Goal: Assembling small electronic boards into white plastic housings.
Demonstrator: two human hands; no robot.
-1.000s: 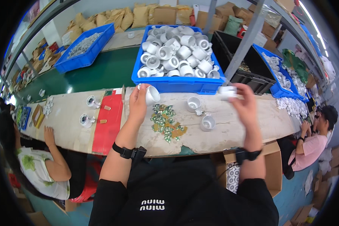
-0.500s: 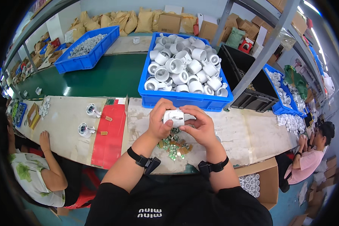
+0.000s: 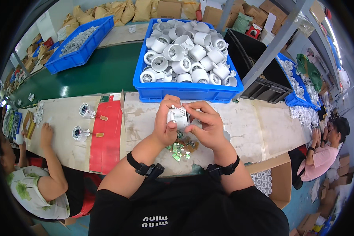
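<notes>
Both my hands hold a white round plastic housing (image 3: 177, 117) above the worktable, just in front of the large blue crate. My left hand (image 3: 165, 125) wraps its left side, the thumb pressed on the front. On the other side, my right hand (image 3: 207, 124) grips the housing's right end with fingers and thumb, hiding part of it. A slot-like moulded part shows on the side facing me. Small green circuit boards (image 3: 177, 150), mixed with brown pieces, lie in a loose heap below my hands.
Similar white housings fill the blue crate (image 3: 157, 95). Two housings with wires (image 3: 79, 134) sit by a red sheet (image 3: 105, 141) at left. A black crate (image 3: 259, 88) stands right of the blue one, near a metal post. Co-workers sit at both sides; an open carton (image 3: 281, 185) is at lower right.
The housing has turned and tilted in my hands, showing more of its moulded side. My view has shifted a little. The co-worker at left now holds up a small white piece.
</notes>
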